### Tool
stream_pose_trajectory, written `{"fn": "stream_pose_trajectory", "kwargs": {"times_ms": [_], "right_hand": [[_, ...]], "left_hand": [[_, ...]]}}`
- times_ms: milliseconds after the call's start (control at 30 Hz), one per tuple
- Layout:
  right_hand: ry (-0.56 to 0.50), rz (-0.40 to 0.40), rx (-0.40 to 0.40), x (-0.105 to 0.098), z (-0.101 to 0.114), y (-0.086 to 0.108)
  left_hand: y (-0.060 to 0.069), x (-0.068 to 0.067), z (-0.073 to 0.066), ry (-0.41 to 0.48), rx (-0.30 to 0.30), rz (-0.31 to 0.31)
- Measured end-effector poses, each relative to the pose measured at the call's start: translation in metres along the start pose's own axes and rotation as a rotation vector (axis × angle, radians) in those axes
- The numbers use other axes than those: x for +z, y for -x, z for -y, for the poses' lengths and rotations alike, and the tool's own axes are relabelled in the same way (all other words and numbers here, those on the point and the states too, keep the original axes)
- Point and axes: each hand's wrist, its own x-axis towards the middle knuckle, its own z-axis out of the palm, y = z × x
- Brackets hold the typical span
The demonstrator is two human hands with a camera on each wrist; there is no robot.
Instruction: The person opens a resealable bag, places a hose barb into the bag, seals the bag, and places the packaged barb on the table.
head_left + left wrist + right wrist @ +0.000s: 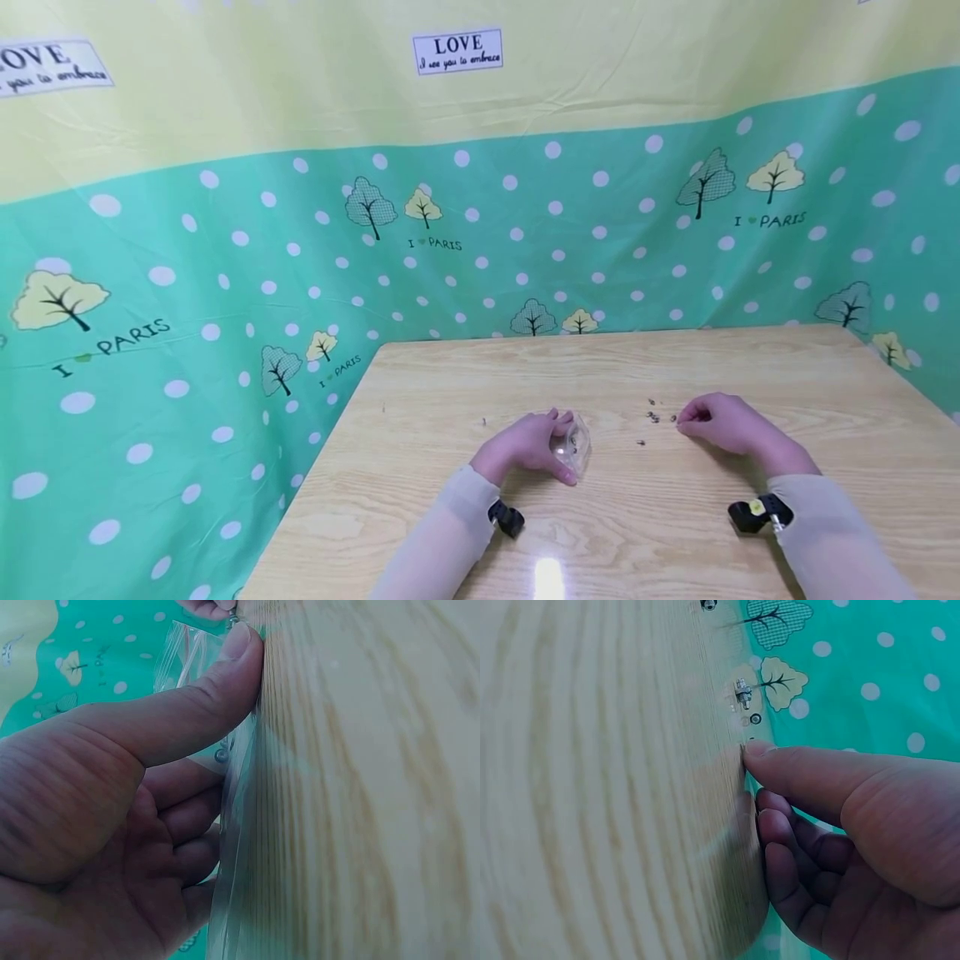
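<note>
From my remote station I see the left hand [528, 446] holding the clear plastic bag [579, 454] low at the table [420, 375], thumb on one side and curled fingers on the other, with a few metal bits [221, 755] inside. The right hand [723, 427] is down at the tabletop farther right, thumb and fingertips drawn close together just beside the loose metal pieces [653, 417]; I cannot tell whether they pinch one. My worry is the size of these parts: a fingertip nudge could send one rolling, and a poor pinch could drop it. The bag looks limp, so a tighter squeeze by the left hand could fold it closed, and tipping it could spill what it holds. The lone piece [641, 442] nearer me could be brushed by a passing sleeve. The left palm and fingers hide much of the bag in the head view, and I can't make out how wide its mouth stands. The right index tip is hidden behind the thumb in the wrist view, and the tiny speck [483, 422] left of the bag is too small to identify.
</note>
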Motion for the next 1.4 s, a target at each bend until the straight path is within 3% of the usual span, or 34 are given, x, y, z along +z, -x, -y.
{"fn": "stream_pose_trajectory", "kwargs": {"times_ms": [567,867,1167,1400], "right_hand": [[-0.01,0.02,-0.032,-0.001,0.001,0.0],[-0.081,0.068,0.019,0.002,0.012,0.0],[-0.08,0.077,-0.031,0.002,0.027,0.001],[-0.073,0.072,-0.099,0.015,0.042,-0.003]], "left_hand": [[0.0,0.002,0.003,0.001,0.0,0.002],[0.001,0.002,0.004,-0.008,-0.007,0.003],[-0.001,-0.001,0.002,-0.017,0.011,0.01],[-0.002,0.0,0.002,-0.021,0.015,0.009]]}}
